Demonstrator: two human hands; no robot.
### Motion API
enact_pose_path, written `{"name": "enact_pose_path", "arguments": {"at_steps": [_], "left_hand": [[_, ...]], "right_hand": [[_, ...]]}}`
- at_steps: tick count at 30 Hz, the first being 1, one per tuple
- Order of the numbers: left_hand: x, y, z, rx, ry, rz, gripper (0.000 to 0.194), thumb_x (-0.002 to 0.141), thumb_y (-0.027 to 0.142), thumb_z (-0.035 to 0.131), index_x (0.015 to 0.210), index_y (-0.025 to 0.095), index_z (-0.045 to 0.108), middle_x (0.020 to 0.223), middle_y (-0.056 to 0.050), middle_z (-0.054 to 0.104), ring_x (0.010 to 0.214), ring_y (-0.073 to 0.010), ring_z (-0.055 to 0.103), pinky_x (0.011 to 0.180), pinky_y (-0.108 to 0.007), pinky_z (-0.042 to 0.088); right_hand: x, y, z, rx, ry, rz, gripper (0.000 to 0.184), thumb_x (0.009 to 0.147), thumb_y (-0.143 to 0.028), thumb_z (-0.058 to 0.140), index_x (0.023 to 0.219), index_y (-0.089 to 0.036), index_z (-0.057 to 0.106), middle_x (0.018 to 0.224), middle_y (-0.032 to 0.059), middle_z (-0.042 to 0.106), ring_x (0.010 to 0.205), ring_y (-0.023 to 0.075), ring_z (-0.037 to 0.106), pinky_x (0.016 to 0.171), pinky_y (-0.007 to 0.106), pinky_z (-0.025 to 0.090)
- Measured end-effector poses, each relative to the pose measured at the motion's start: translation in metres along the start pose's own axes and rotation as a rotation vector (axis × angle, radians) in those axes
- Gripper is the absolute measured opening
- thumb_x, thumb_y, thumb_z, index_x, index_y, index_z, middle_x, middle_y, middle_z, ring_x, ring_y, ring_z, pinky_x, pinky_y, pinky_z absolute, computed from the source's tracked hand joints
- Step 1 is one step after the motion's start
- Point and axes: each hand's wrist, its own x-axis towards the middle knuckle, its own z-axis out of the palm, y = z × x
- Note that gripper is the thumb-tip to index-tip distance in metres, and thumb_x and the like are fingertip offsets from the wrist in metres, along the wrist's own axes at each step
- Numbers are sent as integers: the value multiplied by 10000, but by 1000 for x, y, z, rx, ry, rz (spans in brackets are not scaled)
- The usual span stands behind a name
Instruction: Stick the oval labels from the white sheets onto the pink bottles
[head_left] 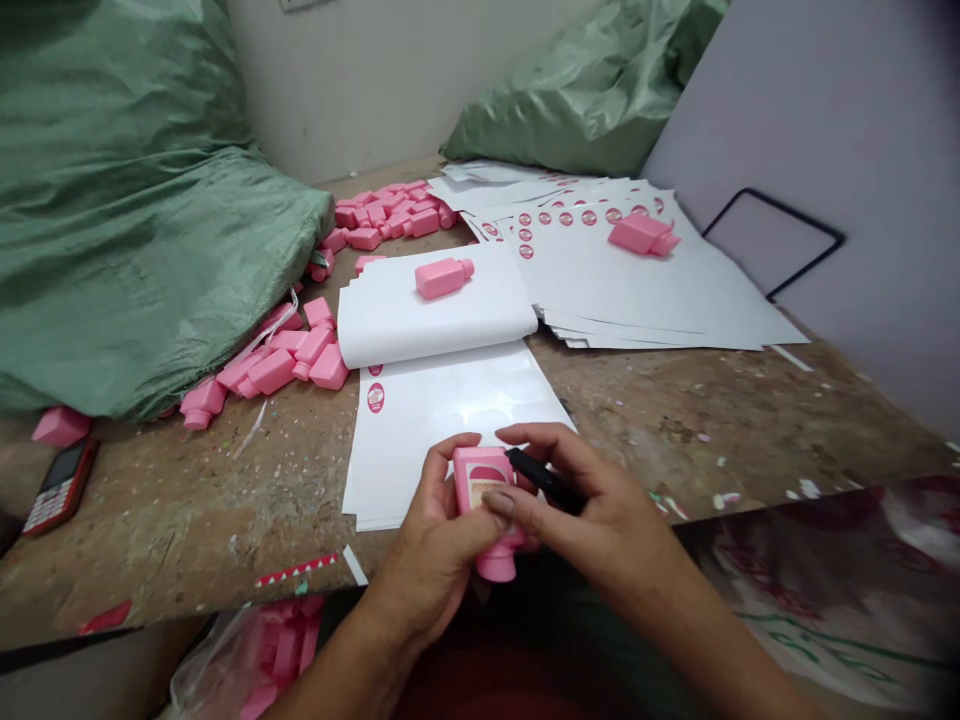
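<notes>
Low at the table's front edge, my left hand is wrapped round a pink plastic bottle, its neck pointing down toward me. A label with a dark pink shape shows on the bottle's face. My right hand grips a black pen-like tool, while its thumb presses on the label. Just beyond both hands lies a sheet of round stickers, with a few oval pink stickers at its left side. Its far part is folded over, and another pink bottle lies on that fold.
Loose pink bottles lie at the left beside a big green sack. More sticker sheets spread at the right, one bottle on top. A red phone sits at the left edge. A bag of bottles is below the table.
</notes>
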Motion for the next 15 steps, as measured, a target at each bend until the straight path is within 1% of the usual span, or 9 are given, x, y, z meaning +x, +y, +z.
{"name": "enact_pose_path", "arguments": {"at_steps": [1, 3, 6, 8, 10, 12, 14, 15], "left_hand": [[-1, -1, 0, 13, -11, -9, 596, 684, 150, 785, 1184, 238, 473, 993, -30, 649, 822, -133, 634, 729, -251, 525], [-3, -1, -2, 31, -34, -31, 617, 668, 115, 786, 1187, 245, 478, 1049, -34, 636, 871, -148, 635, 731, -265, 542], [-3, -1, -6, -3, -64, -67, 627, 656, 90, 790, 1179, 247, 483, 1229, -64, 593, 1063, -229, 625, 774, -325, 575], [-2, 0, -9, -57, -65, -84, 572, 709, 165, 786, 1183, 240, 476, 1269, -85, 586, 1110, -265, 620, 778, -354, 583], [1, 1, -11, -124, -48, -94, 487, 791, 303, 745, 1187, 232, 471, 1239, -101, 609, 1080, -278, 642, 760, -376, 588], [3, 0, -11, -181, -32, -99, 444, 838, 403, 689, 1184, 225, 474, 1226, -111, 618, 1051, -292, 660, 748, -397, 590], [5, 1, -12, -207, -27, -95, 431, 855, 440, 656, 1179, 216, 480, 1224, -122, 620, 1036, -302, 670, 755, -411, 586], [5, 2, -13, -199, -24, -88, 426, 856, 428, 656, 1180, 216, 480, 1224, -125, 622, 1028, -301, 674, 763, -415, 583]], "right_hand": [[2, -1, 2, 13, -34, 18, 244, 735, -343, 729, 946, -226, 693, 791, -11, 686, 703, 175, 644, 613, 269, 519], [7, 1, 3, 79, -86, 56, 183, 777, -370, 700, 849, -202, 690, 743, -11, 665, 677, 162, 614, 607, 267, 498], [15, 8, 3, 212, -124, 103, 233, 812, -416, 694, 804, -183, 683, 706, -16, 633, 648, 139, 574, 578, 243, 462], [17, 13, 3, 273, -104, 110, 251, 806, -427, 712, 789, -181, 672, 694, -23, 611, 644, 128, 554, 578, 231, 443], [17, 18, 3, 300, -62, 113, 262, 794, -435, 726, 777, -182, 657, 692, -31, 593, 641, 121, 540, 588, 230, 434], [16, 21, 3, 287, -34, 114, 262, 800, -438, 721, 789, -186, 651, 711, -31, 588, 643, 120, 536, 602, 236, 432], [14, 21, 3, 227, -19, 96, 256, 811, -442, 712, 812, -192, 658, 723, -28, 585, 658, 126, 537, 613, 243, 427], [13, 21, 3, 191, -13, 81, 255, 815, -448, 707, 824, -196, 663, 715, -28, 580, 663, 130, 537, 612, 246, 423]]}}
